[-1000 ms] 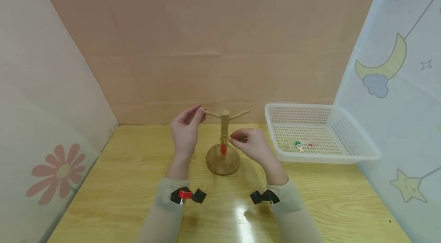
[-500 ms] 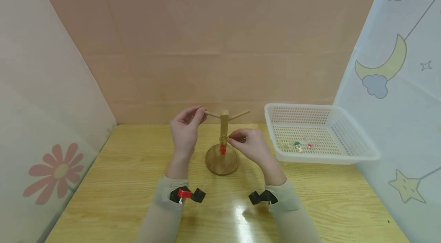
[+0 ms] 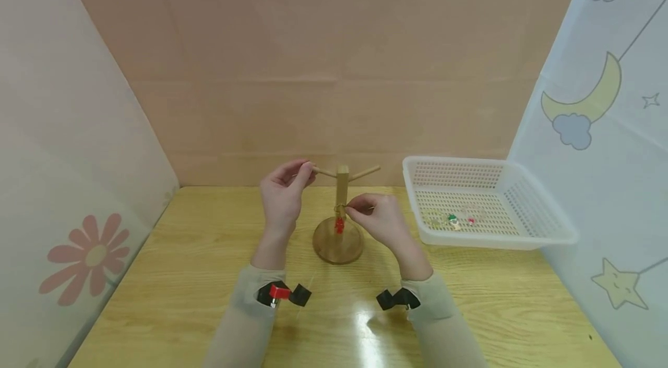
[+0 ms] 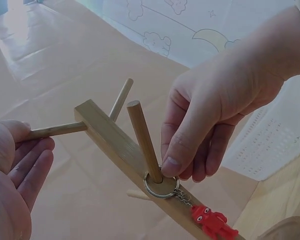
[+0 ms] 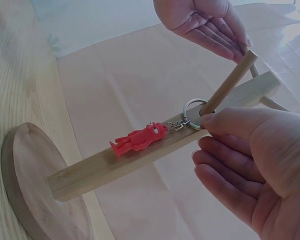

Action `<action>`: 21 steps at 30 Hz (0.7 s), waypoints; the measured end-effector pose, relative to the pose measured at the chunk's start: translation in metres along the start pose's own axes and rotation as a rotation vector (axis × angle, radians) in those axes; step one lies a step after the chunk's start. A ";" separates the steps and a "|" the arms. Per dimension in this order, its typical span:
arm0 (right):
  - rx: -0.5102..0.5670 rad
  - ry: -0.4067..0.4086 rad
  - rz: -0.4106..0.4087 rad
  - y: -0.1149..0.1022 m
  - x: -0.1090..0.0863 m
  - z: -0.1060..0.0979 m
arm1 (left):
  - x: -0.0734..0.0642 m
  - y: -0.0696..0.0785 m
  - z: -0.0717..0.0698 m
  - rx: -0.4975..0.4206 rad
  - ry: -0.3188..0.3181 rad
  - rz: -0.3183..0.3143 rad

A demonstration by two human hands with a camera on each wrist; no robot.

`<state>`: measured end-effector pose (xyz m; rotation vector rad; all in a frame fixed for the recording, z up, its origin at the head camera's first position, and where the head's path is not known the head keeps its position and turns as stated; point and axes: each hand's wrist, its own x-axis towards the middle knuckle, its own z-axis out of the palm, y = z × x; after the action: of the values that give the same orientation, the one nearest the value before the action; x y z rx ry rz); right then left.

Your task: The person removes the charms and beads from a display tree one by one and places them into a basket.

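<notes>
A wooden stand [image 3: 341, 185] with several pegs rises from a round base [image 3: 338, 246]. My left hand [image 3: 282, 191] pinches the end of its upper left peg [image 4: 60, 130] between thumb and fingers. Around the front peg [image 4: 142, 140] sits the metal ring [image 4: 151, 189] of a keychain, close to the post. The keychain's red figure [image 5: 140, 139] hangs by a short chain [image 5: 177, 125] along the post, above the base. My right hand [image 3: 383, 220] pinches the ring's right side with thumb and forefinger; its other fingers are loosely bent.
A white plastic basket [image 3: 548, 237] stands right of the stand, with several small keychains [image 3: 453, 221] lying in it. The wood-grain table [image 3: 172, 275] meets a pinkish-brown backdrop [image 3: 287, 95] behind. Patterned white panels [image 3: 579, 182] border the sides.
The right hand has shifted the ring slightly inward at the post, and the ring now looks narrower in the head view. The left hand keeps its grip on the peg.
</notes>
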<state>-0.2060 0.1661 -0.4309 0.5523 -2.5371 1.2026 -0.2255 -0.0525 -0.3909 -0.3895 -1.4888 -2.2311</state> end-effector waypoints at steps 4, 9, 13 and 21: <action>0.000 0.001 -0.008 0.000 0.001 0.000 | 0.002 0.003 0.000 0.005 0.000 -0.011; 0.000 -0.007 -0.012 -0.001 0.003 0.000 | 0.003 0.006 -0.001 0.001 -0.004 -0.042; 0.003 -0.005 0.000 0.000 0.002 0.000 | 0.004 0.007 -0.002 0.015 -0.018 -0.048; 0.012 -0.008 0.019 -0.003 0.000 0.000 | 0.003 0.006 -0.001 0.009 -0.016 -0.055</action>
<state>-0.2047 0.1642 -0.4293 0.5377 -2.5485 1.2260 -0.2251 -0.0562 -0.3852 -0.3688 -1.5349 -2.2673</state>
